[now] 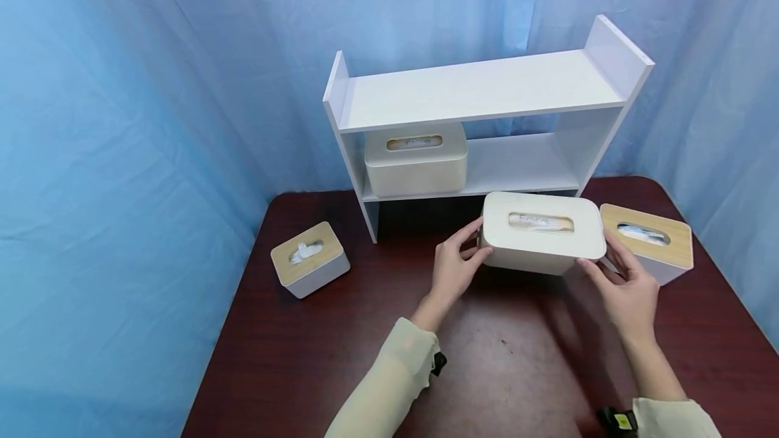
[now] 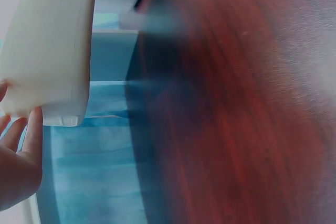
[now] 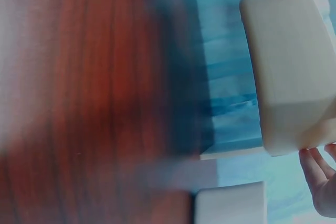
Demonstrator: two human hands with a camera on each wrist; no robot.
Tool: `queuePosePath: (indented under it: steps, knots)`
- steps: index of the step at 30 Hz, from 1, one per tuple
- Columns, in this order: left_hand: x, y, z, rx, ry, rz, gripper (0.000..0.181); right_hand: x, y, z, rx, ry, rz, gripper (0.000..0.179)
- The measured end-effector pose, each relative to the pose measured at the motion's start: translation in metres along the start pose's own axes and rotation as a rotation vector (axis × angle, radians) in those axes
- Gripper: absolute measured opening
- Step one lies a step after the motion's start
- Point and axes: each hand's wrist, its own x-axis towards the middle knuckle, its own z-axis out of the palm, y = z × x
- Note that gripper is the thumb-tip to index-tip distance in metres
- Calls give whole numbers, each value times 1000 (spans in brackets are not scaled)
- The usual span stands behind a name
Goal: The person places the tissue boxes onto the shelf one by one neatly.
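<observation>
A cream tissue box (image 1: 541, 249) with an oval slot and handwriting showing in it is held up off the table, in front of the shelf's lower right part. My left hand (image 1: 455, 263) grips its left end, and my right hand (image 1: 627, 293) grips its right end. In the left wrist view the fingers (image 2: 34, 135) touch the end of the box (image 2: 50, 45). The right wrist view shows the box (image 3: 294, 66) between both hands, clear of the table. A similar cream tissue box (image 1: 416, 178) stands on the lower shelf at the left.
The white two-tier shelf (image 1: 487, 90) stands at the back of the dark red table (image 1: 389, 370). A small tissue box with a wooden lid (image 1: 310, 265) sits left of it. Another wooden-lidded tissue box (image 1: 666, 259) is close beside my right hand. Blue curtains (image 1: 152, 120) hang behind.
</observation>
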Motion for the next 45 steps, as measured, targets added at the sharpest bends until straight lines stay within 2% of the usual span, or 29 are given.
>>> queuePosePath:
  steps: [10,18,21,30,34,37,42,45]
  knots:
    - [7,22,-6,7,45,140,54,12,-25,-4,49,31,-39,65]
    - [12,41,-12,59,79,230,53,23,-44,-5,200,49,-62,59]
    - [16,47,-14,56,88,252,53,29,-49,-3,220,57,-64,61]
    - [31,50,-14,128,69,245,68,58,-52,11,227,60,-90,59]
    - [40,48,-12,136,63,234,74,71,-53,19,184,77,-77,55]
    - [47,47,-10,128,53,214,76,79,-53,24,167,101,-65,52]
    - [54,47,-9,94,40,182,76,86,-51,32,209,153,-20,49]
    - [56,47,-7,68,35,184,76,88,-50,37,231,187,-4,45]
